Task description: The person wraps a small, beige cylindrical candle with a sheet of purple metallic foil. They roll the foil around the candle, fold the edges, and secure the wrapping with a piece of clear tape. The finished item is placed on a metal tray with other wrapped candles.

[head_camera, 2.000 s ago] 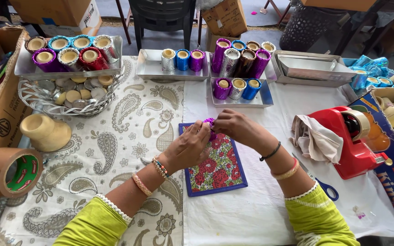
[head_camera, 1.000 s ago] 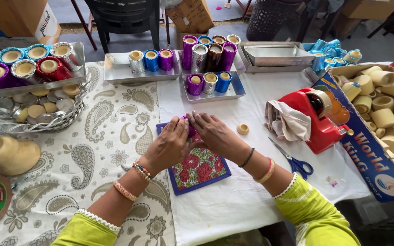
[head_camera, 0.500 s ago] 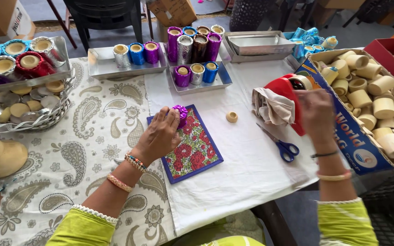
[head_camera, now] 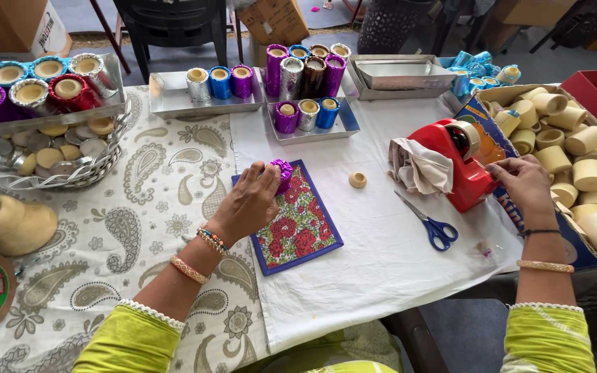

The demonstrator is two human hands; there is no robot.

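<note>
— Where do we have the purple roll?
— Our left hand holds it, fingers wrapped round it, over the top edge of the floral mat on the tabletop.
— And our right hand?
— At the red tape dispenser, fingertips pinched together at its front end; we cannot tell whether tape sits between them. A cloth drapes over the dispenser's left side.
— What lies between our hands?
— Blue-handled scissors and a small bare spool. Behind, trays of foil-wrapped rolls; right, a box of plain spools.
</note>
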